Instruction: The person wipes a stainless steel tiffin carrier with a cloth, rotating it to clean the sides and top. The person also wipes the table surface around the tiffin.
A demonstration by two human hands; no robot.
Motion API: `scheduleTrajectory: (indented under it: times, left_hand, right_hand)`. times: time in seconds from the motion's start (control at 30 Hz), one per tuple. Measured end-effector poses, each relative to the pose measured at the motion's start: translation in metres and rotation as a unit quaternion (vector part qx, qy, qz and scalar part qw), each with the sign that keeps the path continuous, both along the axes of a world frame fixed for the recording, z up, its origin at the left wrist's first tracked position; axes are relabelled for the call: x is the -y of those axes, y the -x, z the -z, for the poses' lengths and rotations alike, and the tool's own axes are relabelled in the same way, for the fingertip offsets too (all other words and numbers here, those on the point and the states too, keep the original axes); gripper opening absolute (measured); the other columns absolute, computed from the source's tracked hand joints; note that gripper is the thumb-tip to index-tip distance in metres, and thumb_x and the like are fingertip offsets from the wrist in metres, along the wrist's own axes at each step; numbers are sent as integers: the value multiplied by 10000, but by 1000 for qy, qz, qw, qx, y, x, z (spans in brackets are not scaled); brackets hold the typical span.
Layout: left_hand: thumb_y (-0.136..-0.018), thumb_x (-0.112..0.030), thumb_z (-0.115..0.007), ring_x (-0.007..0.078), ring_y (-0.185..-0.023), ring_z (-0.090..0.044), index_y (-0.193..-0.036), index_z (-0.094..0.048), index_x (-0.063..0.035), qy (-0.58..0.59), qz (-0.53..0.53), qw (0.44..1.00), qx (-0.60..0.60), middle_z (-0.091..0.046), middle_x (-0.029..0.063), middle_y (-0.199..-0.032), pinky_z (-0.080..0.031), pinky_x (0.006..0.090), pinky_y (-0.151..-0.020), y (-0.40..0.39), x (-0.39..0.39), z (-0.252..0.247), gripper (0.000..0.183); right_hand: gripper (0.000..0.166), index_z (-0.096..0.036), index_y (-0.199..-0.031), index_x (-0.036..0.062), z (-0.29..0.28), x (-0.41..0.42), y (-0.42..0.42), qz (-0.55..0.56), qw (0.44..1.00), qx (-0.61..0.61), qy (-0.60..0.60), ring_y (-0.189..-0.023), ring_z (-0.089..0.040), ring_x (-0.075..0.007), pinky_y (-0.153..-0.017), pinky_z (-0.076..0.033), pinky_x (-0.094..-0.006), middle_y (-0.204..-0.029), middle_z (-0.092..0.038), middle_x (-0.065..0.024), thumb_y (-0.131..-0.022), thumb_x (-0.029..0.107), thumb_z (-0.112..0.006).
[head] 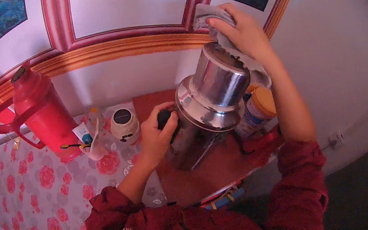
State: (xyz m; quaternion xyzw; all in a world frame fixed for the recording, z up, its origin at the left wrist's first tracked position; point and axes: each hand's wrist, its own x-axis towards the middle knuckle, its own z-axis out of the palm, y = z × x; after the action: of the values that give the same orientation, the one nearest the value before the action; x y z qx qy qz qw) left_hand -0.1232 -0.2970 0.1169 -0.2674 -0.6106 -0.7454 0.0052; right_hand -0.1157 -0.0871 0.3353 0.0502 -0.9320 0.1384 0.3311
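A shiny metal vacuum flask [203, 122] with a cup-shaped top stands on a reddish-brown mat [181, 185]. Its black handle is gripped by my left hand [159, 130], at the flask's left side. A grey cloth [212, 15] is pinched in my right hand [243, 32], above and to the right of the flask's top. Part of the cloth hangs down behind the metal top, beside my right forearm. Whether the cloth touches the metal is hard to tell.
A red thermos [47, 116], a cup with a toothbrush and tube [95, 151], and a white jar [125, 128] stand left on the floral tablecloth [35, 187]. A yellow-lidded tub [259, 106] is behind the flask. Framed pictures [122, 48] line the wall.
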Motion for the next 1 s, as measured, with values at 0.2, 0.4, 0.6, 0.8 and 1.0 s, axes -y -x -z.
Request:
scheduleTrajectory:
  times: [0.2, 0.4, 0.6, 0.8, 1.0]
  left_hand:
    - [-857, -148, -600, 87, -691, -579, -1057, -582, 2, -1, -26, 999, -27, -642, 65, -761, -484, 261, -639, 0, 2, 4, 250]
    - [-835, -124, -602, 94, -727, -600, -1037, -579, 20, 59, -56, 991, -105, -665, 89, -807, -489, 261, -660, 2, 2, 0, 249]
    - [-829, -101, -612, 97, -741, -594, -1069, -584, 10, -25, -62, 986, -152, -663, 73, -845, -484, 259, -649, 8, -2, 15, 266]
    - [-873, -111, -594, 64, -716, -552, -1111, -587, -1, 3, 15, 1000, 7, -639, 25, -845, -459, 223, -641, -1, 3, 2, 263]
    - [-899, -145, -559, 49, -629, -534, -1094, -595, -14, 15, -29, 997, -66, -608, -4, -774, -425, 205, -556, -2, -2, 4, 237]
  right_hand:
    - [283, -619, -1021, 102, 22, 104, -56, -66, 931, -133, -334, -1036, -568, -291, -959, -399, -398, -1006, -618, -112, -757, 204, -608]
    - [297, -594, -939, -18, 102, 102, -38, 8, 908, -76, -412, -1055, -572, -297, -1014, -355, -429, -984, -627, -185, -711, 171, -568]
    - [371, -614, -999, 2, 98, 81, -74, -168, 920, -71, -346, -1090, -564, -268, -953, -407, -424, -1062, -637, -132, -667, 166, -591]
    - [340, -632, -1040, 59, 106, 55, -112, -175, 942, -69, -279, -1072, -570, -253, -908, -420, -373, -1096, -639, -78, -707, 129, -610]
    - [310, -635, -1046, 68, 132, 27, -139, -120, 977, -113, -137, -1031, -583, -259, -863, -432, -378, -1064, -645, -74, -740, 117, -614]
